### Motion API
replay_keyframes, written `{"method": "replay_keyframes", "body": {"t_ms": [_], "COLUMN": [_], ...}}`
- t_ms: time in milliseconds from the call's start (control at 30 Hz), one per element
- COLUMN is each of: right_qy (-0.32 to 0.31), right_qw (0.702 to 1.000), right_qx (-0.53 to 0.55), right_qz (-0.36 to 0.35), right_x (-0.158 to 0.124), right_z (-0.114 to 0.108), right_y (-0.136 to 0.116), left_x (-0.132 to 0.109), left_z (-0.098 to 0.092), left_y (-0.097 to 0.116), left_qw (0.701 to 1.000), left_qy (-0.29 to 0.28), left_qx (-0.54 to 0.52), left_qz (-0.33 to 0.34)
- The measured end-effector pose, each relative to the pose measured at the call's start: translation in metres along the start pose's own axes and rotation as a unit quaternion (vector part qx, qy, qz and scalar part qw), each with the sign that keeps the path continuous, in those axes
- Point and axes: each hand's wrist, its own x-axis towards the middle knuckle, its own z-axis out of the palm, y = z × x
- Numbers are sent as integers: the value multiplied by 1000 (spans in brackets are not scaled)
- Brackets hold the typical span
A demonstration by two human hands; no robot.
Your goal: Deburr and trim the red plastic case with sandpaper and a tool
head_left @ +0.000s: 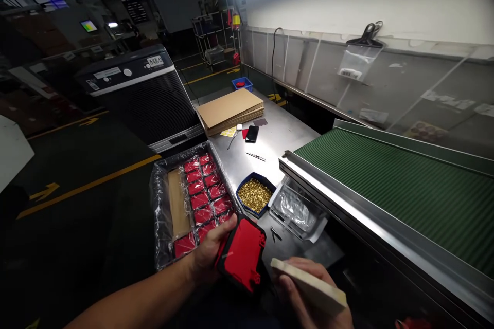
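Observation:
My left hand (pixel 208 253) grips a red and black plastic part (pixel 242 256) at the bottom centre. To its right, my right hand (pixel 309 298) holds a pale flat block (pixel 309 286), tilted, with its near end close to the red part. Just beyond the left hand stands a plastic-lined box (pixel 162 216) with rows of the same red parts (pixel 204 193) and a strip of cardboard. A blue tray (pixel 247 182) filled with small brass pieces (pixel 254 194) sits on the steel table (pixel 281 133) above the held part.
A green conveyor belt (pixel 405 185) with a metal rail runs along the right. A clear plastic bag (pixel 295 208) lies by the blue tray. Farther back lie cardboard sheets (pixel 229 109), a phone (pixel 252 133) and a pen. A large black machine (pixel 142 95) stands at the left.

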Motion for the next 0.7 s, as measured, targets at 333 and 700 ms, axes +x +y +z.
{"method": "replay_keyframes", "body": {"t_ms": [333,700], "right_qy": [-154,-172], "right_qw": [985,976], "right_qx": [-69,-63], "right_qz": [-47,-114], "right_x": [-13,-26], "right_z": [-10,-16], "right_y": [-12,-10], "left_x": [-22,-27], "left_z": [9,13], "left_y": [-44,-52], "left_qw": [999,998], "left_qy": [38,48], "left_qx": [-20,16], "left_qz": [6,46]}}
